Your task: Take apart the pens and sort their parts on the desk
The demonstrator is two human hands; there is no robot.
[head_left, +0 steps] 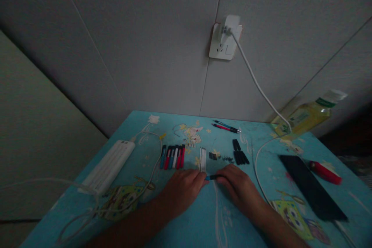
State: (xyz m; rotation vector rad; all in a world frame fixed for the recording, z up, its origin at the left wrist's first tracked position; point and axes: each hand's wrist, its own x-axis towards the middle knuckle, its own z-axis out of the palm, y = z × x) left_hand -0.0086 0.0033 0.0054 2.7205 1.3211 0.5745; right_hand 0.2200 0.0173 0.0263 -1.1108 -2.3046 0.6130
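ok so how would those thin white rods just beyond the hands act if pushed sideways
The thin white rods lie close side by side, so a sideways push would probably shift several together. They look slim, so they're likely light. They lie straight, suggesting they're fairly stiff, though they show too small here to judge rolling.

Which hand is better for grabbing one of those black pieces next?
Probably the right hand: it's closer to the black pieces. The left hand is farther away. Both hold the blue-and-black piece, though.
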